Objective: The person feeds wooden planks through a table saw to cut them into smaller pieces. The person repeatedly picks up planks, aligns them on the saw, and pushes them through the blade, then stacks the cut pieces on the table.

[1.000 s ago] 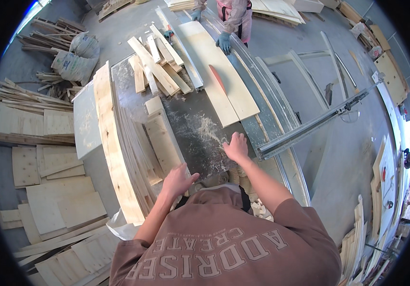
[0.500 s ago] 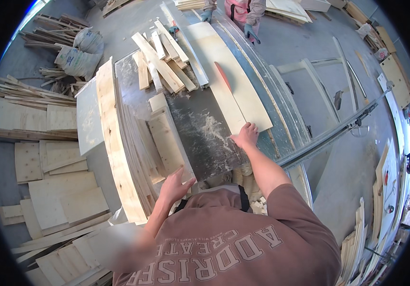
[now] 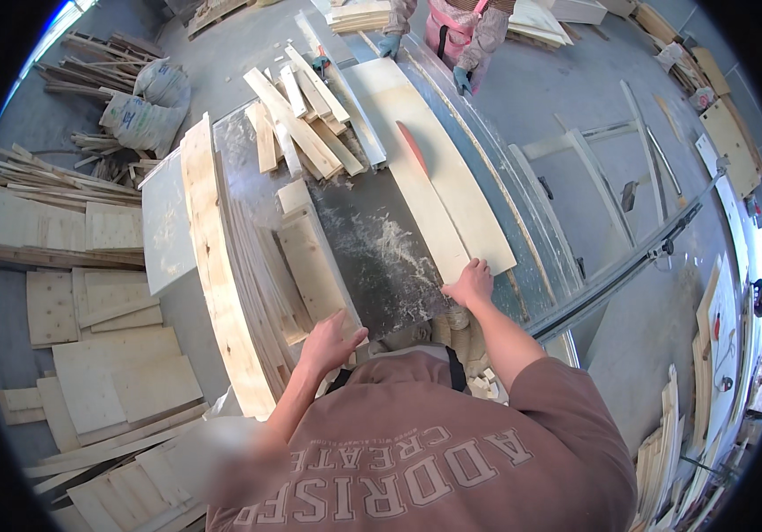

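Note:
A long pale board lies across the saw table, a lengthwise cut line running through it. From that line rises a red blade-shaped guard. My right hand is closed on the near end of the board, at the cut line. My left hand rests at the near end of a wooden plank on the table's left part, thumb and fingers apart. At the far end of the long board stands a co-worker, one gloved hand by the board and the other beside it.
Loose wood strips are heaped on the far left of the table. Stacked planks line its left side. Sawdust covers the dark tabletop. A metal rail and frame extend right. Boards lie on the floor at left.
The long board and my right hand have moved nearer to me and slightly right. My left hand stays in place, its index finger less stretched. The co-worker has come closer.

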Demonstrator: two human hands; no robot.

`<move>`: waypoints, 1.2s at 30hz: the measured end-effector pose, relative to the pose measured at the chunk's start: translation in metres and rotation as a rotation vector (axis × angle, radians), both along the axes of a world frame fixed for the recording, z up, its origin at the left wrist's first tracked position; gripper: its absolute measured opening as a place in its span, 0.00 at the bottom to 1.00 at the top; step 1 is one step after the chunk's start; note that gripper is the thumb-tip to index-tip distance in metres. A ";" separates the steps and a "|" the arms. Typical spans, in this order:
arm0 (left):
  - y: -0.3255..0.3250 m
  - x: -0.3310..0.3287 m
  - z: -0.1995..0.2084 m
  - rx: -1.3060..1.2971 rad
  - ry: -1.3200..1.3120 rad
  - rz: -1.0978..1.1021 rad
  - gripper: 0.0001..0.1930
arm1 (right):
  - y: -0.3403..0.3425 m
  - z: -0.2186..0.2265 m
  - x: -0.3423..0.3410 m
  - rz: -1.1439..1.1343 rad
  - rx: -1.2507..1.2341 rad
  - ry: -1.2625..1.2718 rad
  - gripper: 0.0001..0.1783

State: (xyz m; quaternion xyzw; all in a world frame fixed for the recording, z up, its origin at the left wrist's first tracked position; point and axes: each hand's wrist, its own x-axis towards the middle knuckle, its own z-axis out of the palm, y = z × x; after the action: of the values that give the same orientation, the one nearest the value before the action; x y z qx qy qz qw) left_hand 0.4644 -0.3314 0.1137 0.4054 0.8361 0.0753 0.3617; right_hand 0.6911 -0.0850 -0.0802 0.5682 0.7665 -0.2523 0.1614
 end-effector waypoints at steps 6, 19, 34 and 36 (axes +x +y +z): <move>0.016 -0.005 0.001 -0.009 -0.010 -0.026 0.30 | -0.020 0.003 0.027 0.002 0.001 -0.016 0.54; 0.047 -0.012 0.002 0.009 -0.022 -0.071 0.37 | -0.053 -0.002 0.087 0.006 -0.059 -0.057 0.56; 0.074 -0.008 -0.010 -0.061 -0.051 -0.129 0.42 | -0.097 0.004 0.162 0.022 -0.097 -0.131 0.55; 0.082 -0.008 -0.012 -0.061 -0.076 -0.116 0.42 | -0.101 0.007 0.172 0.023 -0.106 -0.134 0.55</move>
State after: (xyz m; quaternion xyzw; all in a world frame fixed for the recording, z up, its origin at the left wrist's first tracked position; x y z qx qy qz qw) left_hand 0.4561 -0.2494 0.1018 0.4388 0.7989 0.0440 0.4090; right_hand 0.8629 -0.1863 -0.0730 0.5656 0.7460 -0.2521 0.2450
